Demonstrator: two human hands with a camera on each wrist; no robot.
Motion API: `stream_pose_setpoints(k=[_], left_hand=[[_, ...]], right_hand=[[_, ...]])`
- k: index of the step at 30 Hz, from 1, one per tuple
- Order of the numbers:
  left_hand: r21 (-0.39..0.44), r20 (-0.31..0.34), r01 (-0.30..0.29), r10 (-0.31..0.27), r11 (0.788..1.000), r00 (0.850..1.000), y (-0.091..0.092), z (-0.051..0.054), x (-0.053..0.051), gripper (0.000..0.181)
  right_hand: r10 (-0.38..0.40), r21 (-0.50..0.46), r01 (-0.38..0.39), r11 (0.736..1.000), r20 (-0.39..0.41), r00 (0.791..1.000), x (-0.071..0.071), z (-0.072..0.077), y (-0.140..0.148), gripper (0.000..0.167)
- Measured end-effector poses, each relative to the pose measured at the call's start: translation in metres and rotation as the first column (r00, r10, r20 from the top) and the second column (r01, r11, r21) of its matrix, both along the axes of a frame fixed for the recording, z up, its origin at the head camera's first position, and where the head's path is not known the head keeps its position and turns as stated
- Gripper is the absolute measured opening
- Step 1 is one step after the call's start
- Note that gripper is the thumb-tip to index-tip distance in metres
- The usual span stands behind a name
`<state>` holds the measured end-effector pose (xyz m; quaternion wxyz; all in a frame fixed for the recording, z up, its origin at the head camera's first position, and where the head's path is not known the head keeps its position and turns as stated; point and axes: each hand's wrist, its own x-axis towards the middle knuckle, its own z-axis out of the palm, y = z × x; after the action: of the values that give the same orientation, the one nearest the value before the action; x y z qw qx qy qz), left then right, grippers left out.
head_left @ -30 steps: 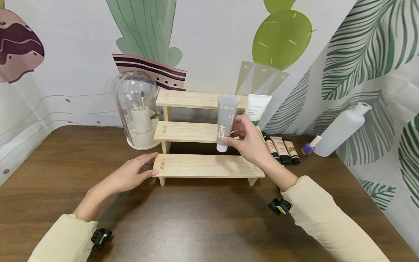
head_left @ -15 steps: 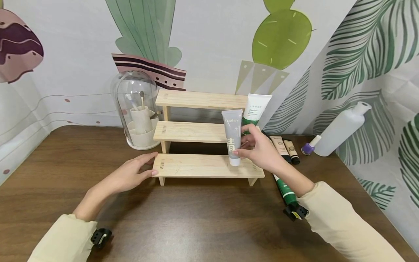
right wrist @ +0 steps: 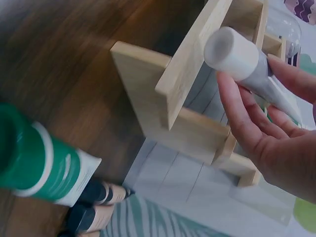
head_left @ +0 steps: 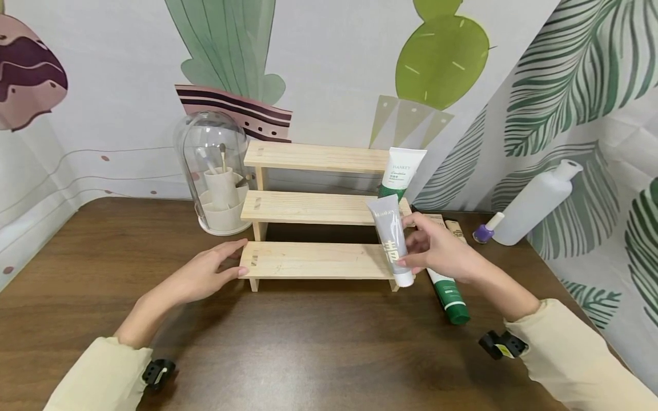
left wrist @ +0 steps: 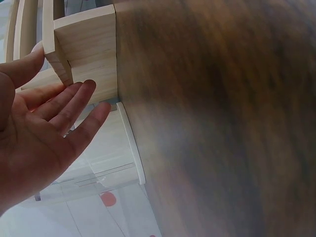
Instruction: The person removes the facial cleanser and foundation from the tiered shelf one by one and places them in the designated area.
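A three-tier wooden shelf (head_left: 313,260) stands on the dark table. My left hand (head_left: 203,273) holds the left end of its lowest board, thumb at the front corner and fingertips toward the back; the left wrist view shows this hand (left wrist: 54,111) from the palm side. A grey squeeze tube (head_left: 390,234) with a white cap is pinched between thumb and fingers of my right hand (head_left: 444,251), tilted cap-down, in front of the lowest board's right end. On the middle tier's right side stands a white and green tube (head_left: 402,171), its lower part partly hidden.
Another green and white tube (head_left: 451,299) lies right of the shelf, near several small cosmetic tubes (right wrist: 94,217). Farther right are a purple nail polish bottle (head_left: 484,233) and a white bottle (head_left: 537,202). A glass dome (head_left: 208,125) over brushes stands left.
My right hand has carried the grey tube down and to the right, from before the middle tier to the lowest board's right end, tilting it. The left hand has stayed in place.
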<state>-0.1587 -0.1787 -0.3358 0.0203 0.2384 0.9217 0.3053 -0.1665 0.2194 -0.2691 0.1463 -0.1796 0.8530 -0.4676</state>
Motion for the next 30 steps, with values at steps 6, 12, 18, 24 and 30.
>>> stream_pose_setpoints(k=[6,12,18,24,30], left_hand=[[0.001,0.0,0.001,-0.001,1.0,1.0,0.0,0.0,0.0,0.057],[-0.002,0.001,0.005,-0.005,1.0,1.0,0.0,0.001,0.0,0.057],[0.001,0.003,0.007,-0.007,1.0,1.0,0.0,0.001,0.001,0.057],[0.011,-0.001,0.014,-0.014,1.0,1.0,-0.001,0.0,0.0,0.057],[0.011,-0.006,0.017,-0.017,1.0,1.0,0.0,0.0,0.0,0.056]], right_hand=[[0.009,-0.004,-0.008,1.0,0.096,0.995,0.006,0.001,0.022,0.051],[0.001,-0.018,0.002,1.0,0.152,0.988,0.009,-0.002,0.043,0.058],[-0.038,-0.011,0.04,0.999,0.169,0.985,0.013,-0.004,0.063,0.061],[-0.089,0.026,0.086,0.996,0.189,0.978,0.017,-0.009,0.091,0.059],[-0.131,0.034,0.126,0.991,0.275,0.953,0.021,-0.018,0.117,0.058]])
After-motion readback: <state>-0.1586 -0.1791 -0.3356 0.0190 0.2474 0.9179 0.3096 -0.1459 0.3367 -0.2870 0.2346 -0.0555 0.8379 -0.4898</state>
